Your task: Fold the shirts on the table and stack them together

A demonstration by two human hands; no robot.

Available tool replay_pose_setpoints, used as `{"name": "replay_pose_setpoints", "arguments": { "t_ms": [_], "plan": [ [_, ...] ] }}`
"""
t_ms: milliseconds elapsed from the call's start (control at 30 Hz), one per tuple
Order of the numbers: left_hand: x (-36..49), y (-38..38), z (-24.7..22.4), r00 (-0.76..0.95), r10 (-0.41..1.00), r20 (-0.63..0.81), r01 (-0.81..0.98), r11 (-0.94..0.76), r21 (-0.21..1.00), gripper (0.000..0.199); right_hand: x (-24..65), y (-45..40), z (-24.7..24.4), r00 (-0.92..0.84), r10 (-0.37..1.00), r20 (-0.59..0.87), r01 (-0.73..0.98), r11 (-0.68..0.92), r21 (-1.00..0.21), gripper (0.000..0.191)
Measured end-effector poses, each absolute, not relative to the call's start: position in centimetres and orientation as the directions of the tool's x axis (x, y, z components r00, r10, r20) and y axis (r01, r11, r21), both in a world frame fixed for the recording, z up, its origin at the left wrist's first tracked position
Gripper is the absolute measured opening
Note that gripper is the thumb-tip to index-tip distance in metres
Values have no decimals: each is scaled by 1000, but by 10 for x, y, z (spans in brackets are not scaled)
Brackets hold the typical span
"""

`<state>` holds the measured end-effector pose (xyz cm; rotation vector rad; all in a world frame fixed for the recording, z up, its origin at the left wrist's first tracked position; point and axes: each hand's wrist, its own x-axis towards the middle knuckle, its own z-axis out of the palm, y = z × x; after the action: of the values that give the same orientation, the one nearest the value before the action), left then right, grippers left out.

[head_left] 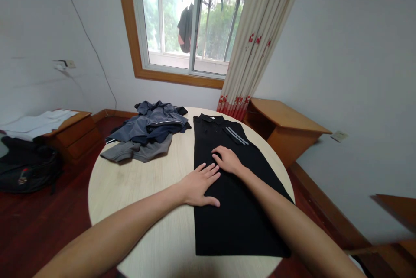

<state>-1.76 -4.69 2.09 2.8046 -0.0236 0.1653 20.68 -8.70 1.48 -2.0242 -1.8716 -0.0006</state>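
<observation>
A black collared shirt (227, 221) lies flat on the round pale table (143, 195), its collar toward the window and its left edge running straight. One sleeve with grey stripes is folded inward near the top. My left hand (199, 185) rests palm down on the shirt's left part, fingers spread and thumb apart. Just beyond it and to the right, my right hand (226, 160) touches the middle of the shirt, its fingers curved and apart, holding nothing.
A heap of dark blue and grey clothes (152, 124) lies at the table's back left. Behind stand a window and a curtain (256, 40). A wooden desk (286, 122) is at the right, a drawer cabinet (76, 133) and a black bag (29, 165) at the left.
</observation>
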Motion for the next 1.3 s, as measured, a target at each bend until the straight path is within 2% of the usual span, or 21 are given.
{"name": "replay_pose_setpoints", "arguments": {
  "t_ms": [100,300,467,733,933,1067,1167,1233,1300],
  "plan": [
    [-13,-40,17,994,61,87,28,-942,335,101,200,-39,20,102,962,252,968,-37,-250,43],
    [-13,-42,11,994,88,65,58,-927,370,105,193,58,8,147,989,17,963,-139,-230,63],
    [-13,-40,15,995,82,55,53,-915,400,109,206,111,3,187,982,-6,952,-183,-244,77],
    [-5,-31,0,998,44,40,26,-928,372,98,250,176,-1,282,959,-20,928,-278,-248,77],
    [4,-26,-20,997,32,69,10,-957,290,71,270,206,-2,292,956,-14,920,-285,-268,86],
    [0,-26,-15,997,26,74,1,-950,312,90,276,205,2,292,956,19,890,-264,-373,77],
    [-6,-29,-2,996,48,76,18,-935,354,100,270,185,8,303,941,148,875,-213,-436,66],
    [-10,-32,7,996,62,67,31,-920,389,102,259,164,9,300,925,234,898,-191,-396,61],
    [-12,-33,14,996,75,42,49,-903,426,104,244,140,6,290,924,250,924,-203,-323,60]
  ]
}}
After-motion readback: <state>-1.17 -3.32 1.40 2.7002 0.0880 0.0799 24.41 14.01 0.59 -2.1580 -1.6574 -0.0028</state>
